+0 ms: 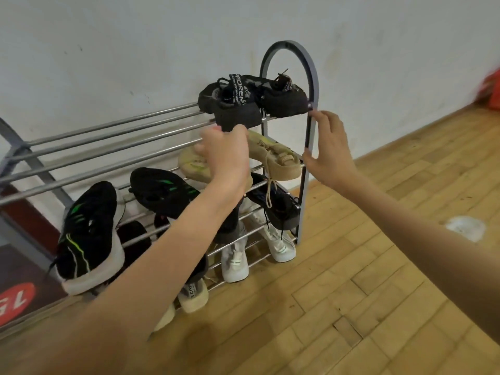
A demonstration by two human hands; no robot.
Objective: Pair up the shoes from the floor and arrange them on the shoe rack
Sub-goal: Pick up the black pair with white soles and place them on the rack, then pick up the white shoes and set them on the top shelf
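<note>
Most pairs sit racked; I see none left on the floor. My left hand (224,155) grips a beige shoe (194,165) at 11 o'clock; right hand (328,147) open.

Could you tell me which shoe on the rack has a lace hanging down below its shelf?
The beige shoe at the right end of the second shelf; its lace dangles over the black shoe beneath.

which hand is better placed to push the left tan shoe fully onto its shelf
Left. The left hand is already on the tan shoe on the second shelf, while the right hand is open beside the rack's end frame, apparently steadying it.
</note>
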